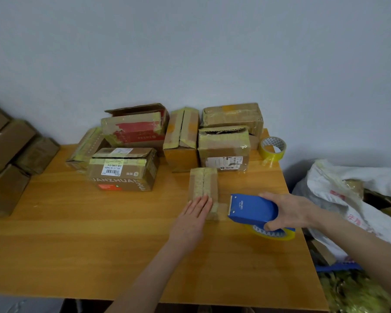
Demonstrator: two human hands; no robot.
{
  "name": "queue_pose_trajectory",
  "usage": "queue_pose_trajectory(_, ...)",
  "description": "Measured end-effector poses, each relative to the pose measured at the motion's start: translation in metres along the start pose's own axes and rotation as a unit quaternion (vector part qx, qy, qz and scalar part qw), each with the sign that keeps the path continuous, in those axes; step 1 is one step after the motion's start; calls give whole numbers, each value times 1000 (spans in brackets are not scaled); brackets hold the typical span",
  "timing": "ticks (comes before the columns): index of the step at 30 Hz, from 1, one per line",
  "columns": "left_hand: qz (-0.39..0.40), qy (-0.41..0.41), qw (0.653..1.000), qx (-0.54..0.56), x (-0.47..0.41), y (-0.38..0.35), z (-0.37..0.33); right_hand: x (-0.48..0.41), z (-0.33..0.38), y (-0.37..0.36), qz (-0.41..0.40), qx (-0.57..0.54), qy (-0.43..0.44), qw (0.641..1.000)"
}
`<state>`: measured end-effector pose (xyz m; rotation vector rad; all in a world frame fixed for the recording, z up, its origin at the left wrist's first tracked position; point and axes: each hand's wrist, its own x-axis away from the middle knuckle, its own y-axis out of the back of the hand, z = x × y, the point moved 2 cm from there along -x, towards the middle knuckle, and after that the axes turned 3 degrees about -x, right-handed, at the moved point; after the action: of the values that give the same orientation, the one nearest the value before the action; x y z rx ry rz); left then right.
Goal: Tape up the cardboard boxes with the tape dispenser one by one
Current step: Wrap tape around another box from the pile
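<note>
Your right hand [289,211] wraps around the blue tape dispenser [252,208], whose front edge is just beside the small box [203,184]. Your left hand [195,214] lies flat, fingers straight, on that box's near end. Beyond, taped boxes [127,170] stand clustered, with a spare tape roll [273,147] to their right.

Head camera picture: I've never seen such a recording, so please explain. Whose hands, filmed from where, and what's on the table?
No machine here: a person wears one camera on the head, looking down at their own hands. The left hand lies flat on a small cardboard box on the wooden table. The right hand grips a blue tape dispenser beside that box. More taped boxes stand at the back, with a spare tape roll to their right.
</note>
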<state>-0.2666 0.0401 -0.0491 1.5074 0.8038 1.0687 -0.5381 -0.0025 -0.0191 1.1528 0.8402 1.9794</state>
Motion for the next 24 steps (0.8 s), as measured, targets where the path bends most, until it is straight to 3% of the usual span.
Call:
queue_pose_trajectory(8, -11, -5, 1000, 9, 1, 0, 2, -11, 26, -2, 22, 106, -11, 994)
queue_pose_trajectory(20, -4, -8, 1000, 5, 0, 0, 3, -35, 44, -1, 80, 75, -25, 994)
queue_pose_trajectory(24, -4, -17, 1000, -1, 3, 3, 3, -31, 44, -2, 75, 55, -67, 993)
